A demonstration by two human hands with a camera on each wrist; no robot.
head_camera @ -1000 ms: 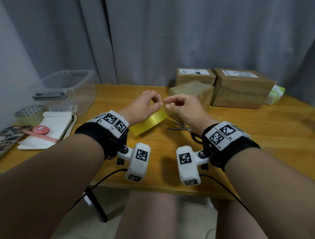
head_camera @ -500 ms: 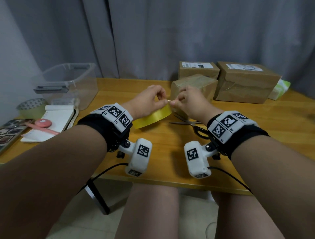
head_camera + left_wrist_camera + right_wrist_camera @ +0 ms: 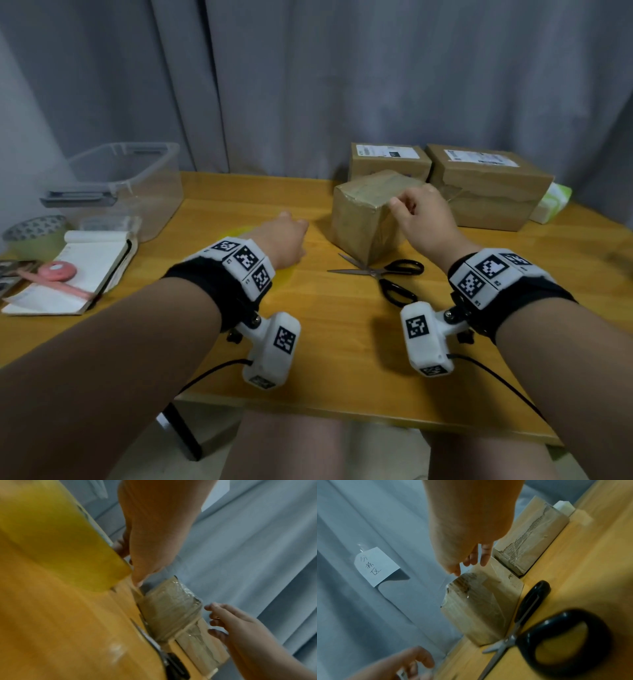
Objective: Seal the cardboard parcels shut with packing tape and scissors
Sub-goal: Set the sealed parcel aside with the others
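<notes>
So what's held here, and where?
Left hand grips the yellow tape roll at its rim. Right hand hovers at the small parcel's top corner; a pinch cannot be told.

A clear plastic storage bin (image 3: 126, 185) stands at the far left of the wooden counter (image 3: 329, 342), its grey latch (image 3: 77, 199) facing the near side. Just in front of the bin lies an open notebook (image 3: 77, 270) with a pink tape measure (image 3: 56, 272) resting on its pages. To the left of the bin sits a patterned roll (image 3: 34, 231), and nearer than that a flat printed item (image 3: 10, 277) at the frame edge, too cut off to identify. Behind the bin hangs a grey curtain (image 3: 308, 85); a handwritten paper note (image 3: 375, 566) is stuck to it
</notes>
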